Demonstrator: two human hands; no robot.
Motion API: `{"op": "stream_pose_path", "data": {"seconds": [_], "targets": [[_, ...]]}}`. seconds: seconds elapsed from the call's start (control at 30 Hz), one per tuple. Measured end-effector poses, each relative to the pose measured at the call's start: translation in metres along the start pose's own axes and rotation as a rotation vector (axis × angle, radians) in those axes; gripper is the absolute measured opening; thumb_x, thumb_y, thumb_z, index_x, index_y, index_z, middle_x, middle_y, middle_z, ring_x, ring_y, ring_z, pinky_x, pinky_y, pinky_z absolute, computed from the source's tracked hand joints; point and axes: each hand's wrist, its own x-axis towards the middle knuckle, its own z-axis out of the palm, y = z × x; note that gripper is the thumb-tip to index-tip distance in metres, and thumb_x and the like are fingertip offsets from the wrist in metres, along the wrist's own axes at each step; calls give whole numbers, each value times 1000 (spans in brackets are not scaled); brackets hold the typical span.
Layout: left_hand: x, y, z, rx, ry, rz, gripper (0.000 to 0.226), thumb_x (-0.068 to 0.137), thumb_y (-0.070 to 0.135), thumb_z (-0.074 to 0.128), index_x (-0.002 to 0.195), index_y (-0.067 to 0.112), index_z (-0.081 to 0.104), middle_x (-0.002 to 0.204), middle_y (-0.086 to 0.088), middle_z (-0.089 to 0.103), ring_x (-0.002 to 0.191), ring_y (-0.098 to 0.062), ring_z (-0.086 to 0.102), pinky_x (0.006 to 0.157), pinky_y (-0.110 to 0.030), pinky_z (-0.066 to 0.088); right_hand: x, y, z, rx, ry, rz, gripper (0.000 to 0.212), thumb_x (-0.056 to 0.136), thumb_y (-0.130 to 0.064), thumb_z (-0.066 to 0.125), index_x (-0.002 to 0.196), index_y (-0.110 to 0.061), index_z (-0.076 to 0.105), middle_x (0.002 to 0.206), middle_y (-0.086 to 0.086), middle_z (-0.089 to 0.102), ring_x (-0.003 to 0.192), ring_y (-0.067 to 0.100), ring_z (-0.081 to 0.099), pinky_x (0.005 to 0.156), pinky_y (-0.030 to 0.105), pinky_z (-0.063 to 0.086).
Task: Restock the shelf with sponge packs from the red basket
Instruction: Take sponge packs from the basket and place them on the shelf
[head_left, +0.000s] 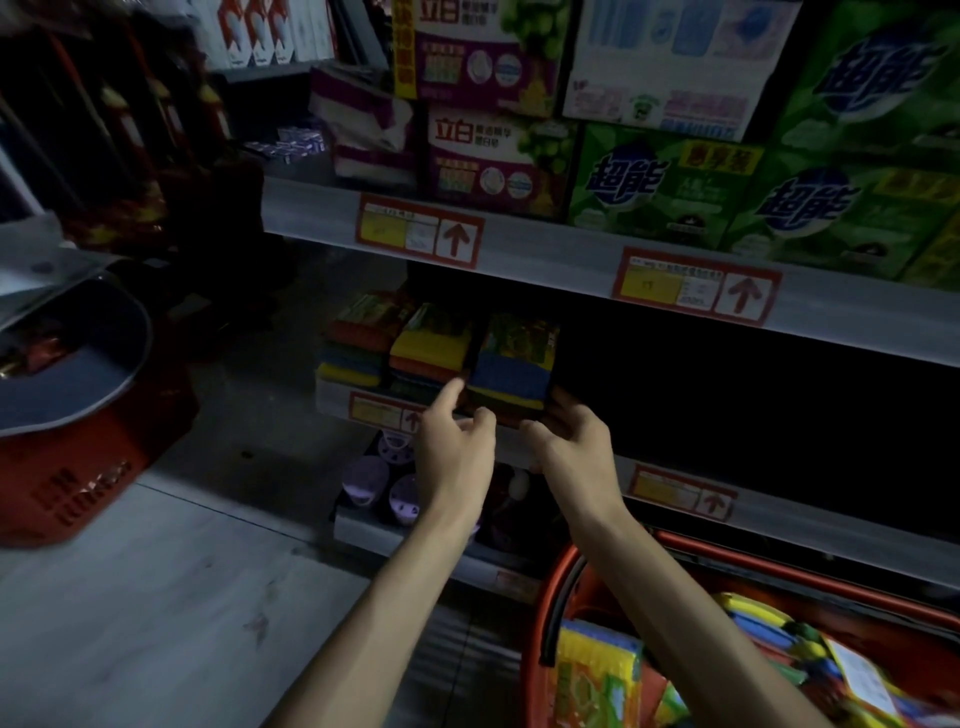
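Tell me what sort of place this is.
Most likely a supermarket aisle: the shelf edges carry price tags with red arrows, green branded cartons are stacked above, and a red basket holds sponge packs.

Right of the sponge pack (513, 364) the shelf (831, 519) is lost in darkness. Below it, the price label (680, 491) is unreadable and the red basket (779, 571) is cropped.
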Motion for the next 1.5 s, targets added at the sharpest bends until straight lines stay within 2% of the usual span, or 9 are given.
{"op": "stream_pose_path", "data": {"seconds": [0.17, 0.37, 0.47, 0.6, 0.8, 0.97, 1.2, 1.3, 1.5], "targets": [[-1, 1, -1, -12, 12, -18, 54, 102, 12, 54, 154, 19, 43, 78, 20, 47, 52, 24, 50, 50, -1, 39, 2, 0, -1, 22, -38, 17, 48, 99, -11, 64, 143, -19, 48, 98, -24, 54, 72, -20, 60, 61, 10, 53], [0, 4, 1, -18, 7, -21, 54, 103, 14, 55, 155, 18, 41, 83, 23, 43, 56, 28, 49, 48, 3, 37, 2, -4, -1, -9, -40, 19, 39, 97, -6, 64, 90, -40, 47, 86, -18, 57, 63, -15, 62, 56, 13, 52], [-1, 5, 2, -17, 9, -13, 54, 103, 14, 55, 155, 17, 40, 83, 23, 43, 57, 31, 47, 50, 2, 38, 5, -3, 0, -6, -33, 19, 30, 96, -8, 66, 105, -33, 52, 92, -17, 61, 69, -9, 65, 62, 20, 57], [1, 5, 2, -11, 28, -10, 54, 102, 11, 54, 154, 17, 42, 78, 20, 42, 50, 27, 47, 48, 0, 37, 4, 0, 2, -26, -58, 12, 42, 95, -5, 65, 119, -30, 42, 99, -30, 47, 79, -29, 52, 70, 2, 47], [6, -1, 1, -7, 69, -23, 50, 101, 8, 55, 149, 17, 48, 79, 20, 45, 55, 23, 51, 50, -2, 40, 6, 5, -1, -60, -25, 5, 56, 96, -9, 67, 148, -14, 46, 111, -20, 52, 96, -7, 56, 69, 7, 48], [10, -3, 0, -13, 103, -28, 43, 100, 11, 56, 141, 22, 54, 92, 18, 56, 73, 3, 58, 58, -14, 41, 10, 12, 2, -66, -49, -13, 57, 94, -3, 67, 146, -14, 47, 106, -34, 45, 93, -14, 53, 81, 8, 45], [11, -5, -6, -44, 93, -9, 36, 96, 7, 64, 127, 24, 61, 104, 12, 65, 86, 4, 62, 64, -13, 45, 14, 13, -1, -107, -88, -43, 58, 95, -8, 66, 148, -17, 45, 111, -33, 47, 108, -8, 57, 97, 22, 48], [5, -6, -13, -32, 68, -1, 30, 96, 11, 66, 121, 27, 64, 107, 10, 69, 91, 4, 63, 69, -15, 47, 10, 12, -5, -82, -83, -42, 53, 97, -22, 69, 145, -19, 47, 114, -22, 54, 111, 9, 66, 84, 31, 59], [-9, -8, -31, -26, 33, 6, 29, 95, 10, 69, 117, 29, 67, 109, 9, 70, 95, 2, 66, 66, -12, 50, 2, 13, -8, -107, -110, -71, 78, 86, -48, 77, 151, -20, 44, 135, -17, 46, 128, -1, 44, 88, 5, 35]]}}
